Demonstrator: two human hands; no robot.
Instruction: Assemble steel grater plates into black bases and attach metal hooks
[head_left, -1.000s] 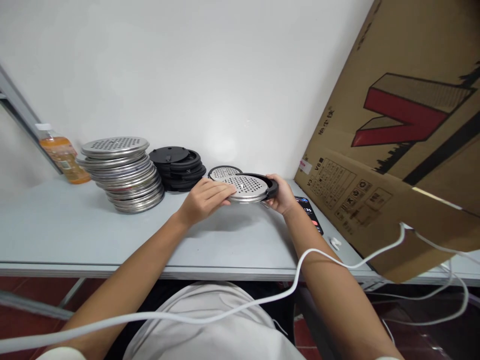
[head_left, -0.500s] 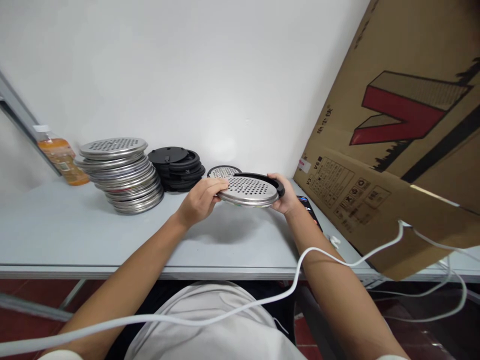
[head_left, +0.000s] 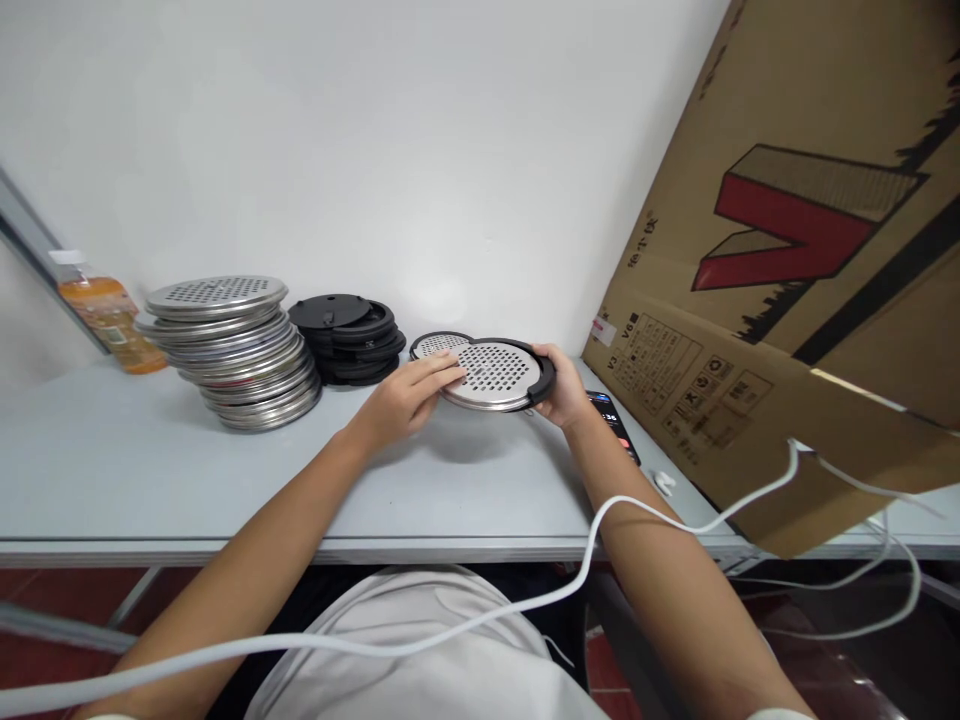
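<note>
holding a perforated metal disc (head_left: 491,372) between both hands, i have it just above the desk (head_left: 150,470), where half a second ago it rode a little higher and tilted more toward me. nearest me, a white cable (head_left: 600,530) loops across my lap and over my right forearm. my left hand (head_left: 409,400) lies with its fingers flat on the disc's near-left face, pressing rather than curling round it; a moment ago it gripped the rim. my right hand (head_left: 562,385) grasps the right edge, where a black ring (head_left: 541,372) wraps the disc's rim. i judge from that shift that the disc is being seated into the ring, and the fit looks close to done, though i cannot tell whether the far side is home. just right of my right hand a phone (head_left: 616,425) lies on the desk, and a tilted cardboard box (head_left: 787,300) looms beyond it. just behind the held disc, another ringed disc (head_left: 439,345) rests flat. farther left of my left hand stand a stack of black rings (head_left: 349,340), then a taller stack of metal discs (head_left: 229,350), and an orange drink bottle (head_left: 101,315) by the wall.
</note>
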